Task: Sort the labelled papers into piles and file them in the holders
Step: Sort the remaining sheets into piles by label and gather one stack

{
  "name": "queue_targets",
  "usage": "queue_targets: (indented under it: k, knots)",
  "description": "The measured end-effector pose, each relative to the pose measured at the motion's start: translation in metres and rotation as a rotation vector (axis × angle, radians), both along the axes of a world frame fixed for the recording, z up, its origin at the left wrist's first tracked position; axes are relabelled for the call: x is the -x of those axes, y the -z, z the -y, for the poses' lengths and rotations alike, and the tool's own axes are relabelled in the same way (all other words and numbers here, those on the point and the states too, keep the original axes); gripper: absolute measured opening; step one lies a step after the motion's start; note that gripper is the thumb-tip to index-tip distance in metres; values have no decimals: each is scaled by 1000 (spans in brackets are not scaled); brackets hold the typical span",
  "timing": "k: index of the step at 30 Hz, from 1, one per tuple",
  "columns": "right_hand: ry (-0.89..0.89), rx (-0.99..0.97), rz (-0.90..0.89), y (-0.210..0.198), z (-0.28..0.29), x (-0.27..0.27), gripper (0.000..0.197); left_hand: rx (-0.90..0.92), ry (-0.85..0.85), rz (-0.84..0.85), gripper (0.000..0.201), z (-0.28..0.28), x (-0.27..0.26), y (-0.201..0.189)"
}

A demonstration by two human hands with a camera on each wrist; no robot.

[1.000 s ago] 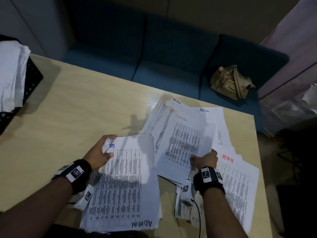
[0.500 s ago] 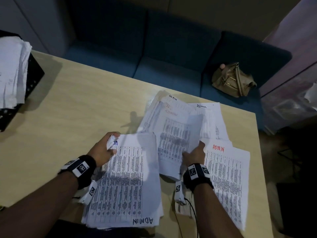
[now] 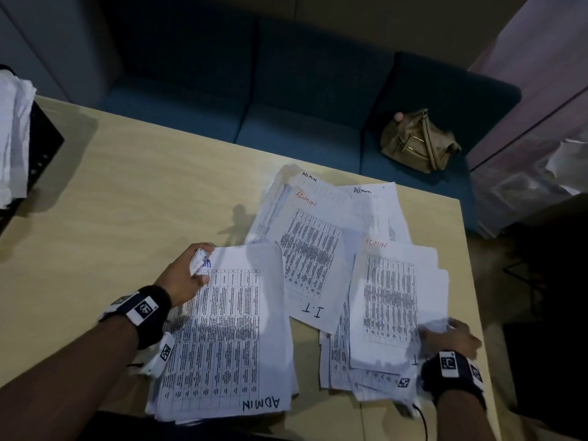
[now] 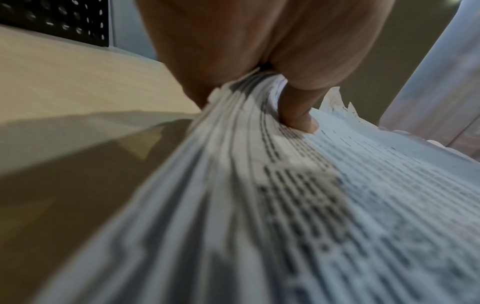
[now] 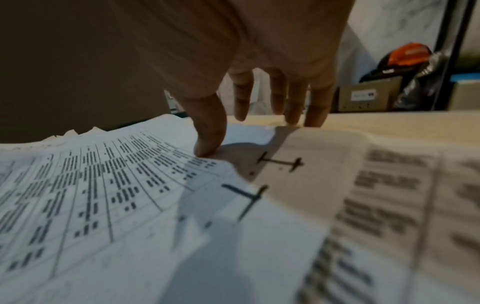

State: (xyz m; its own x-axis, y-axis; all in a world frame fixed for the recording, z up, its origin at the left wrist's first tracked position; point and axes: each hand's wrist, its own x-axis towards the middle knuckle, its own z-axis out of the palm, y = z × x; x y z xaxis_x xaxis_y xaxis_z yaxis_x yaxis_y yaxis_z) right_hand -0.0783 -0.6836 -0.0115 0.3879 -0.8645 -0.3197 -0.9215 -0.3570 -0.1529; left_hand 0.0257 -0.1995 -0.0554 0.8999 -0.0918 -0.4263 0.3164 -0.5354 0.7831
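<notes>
Both hands are on paper and well apart, one at each side of the spread. The left hand (image 3: 184, 275) grips the far left corner of the thick ADMIN stack (image 3: 229, 338), its thumb (image 4: 298, 111) pressed on the top sheet and the other fingers curled under the bunched corner, so that the layered edges fan out in the left wrist view. This stack lies at the near edge of the table (image 3: 127, 198), with "ADMIN" written in dark ink at its near right corner. The right hand (image 3: 451, 337) rests on the near right part of the right-hand pile (image 3: 394, 300): its thumb (image 5: 210, 131) presses down on the top printed sheet, while the other fingers reach straight down to the pile's far edge by the table; it clasps nothing that I can see. That top sheet bears "ADMIN" in red at its far end, and the right wrist view shows sheets under it marked with a dark "I" and "T". Between the two piles lies the I.T. sheet (image 3: 310, 256), tilted, with red "ADMIN" at its far end and "I.T." at its near end, on top of other loose sheets labelled Admin. At the far left edge, a black perforated holder (image 3: 41, 151) has white papers (image 3: 14, 138) draped in it. Beyond the table, a tan handbag (image 3: 416, 141) sits on a blue sofa (image 3: 286, 100)
</notes>
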Motion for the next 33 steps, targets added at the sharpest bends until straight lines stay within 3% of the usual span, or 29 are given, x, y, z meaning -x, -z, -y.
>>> queue_targets:
  k: [6,8,10,12,15,19,23,27,30,33]
  knots:
    - [20,-35,159,9,-5,4,81,-14,15,-6,67,1,-2,-3]
    - [-82,104,132,10,-9,7,74,-16,16,-11,67,2,-2,-4]
    - [-178,176,149,4,-14,8,55,-19,12,-14,67,1,-2,-4]
    - [-213,99,192,-8,-18,6,37,-17,11,-20,69,1,-1,-5]
    - [-181,53,286,-39,-15,-6,36,-11,8,-26,66,1,1,-7]
    - [-156,98,627,-105,-5,-22,38,-11,-18,-27,62,1,7,-10]
    - [-119,-42,979,-139,4,-39,36,16,-67,-41,62,3,12,-15]
    - [-301,-314,902,-122,-61,-47,31,96,-136,-61,59,4,15,-18]
    - [-351,-609,702,-77,-116,-47,42,112,-146,-78,42,6,16,-24]
    - [-381,-734,503,-32,-167,-44,44,153,-236,-62,27,9,17,-33]
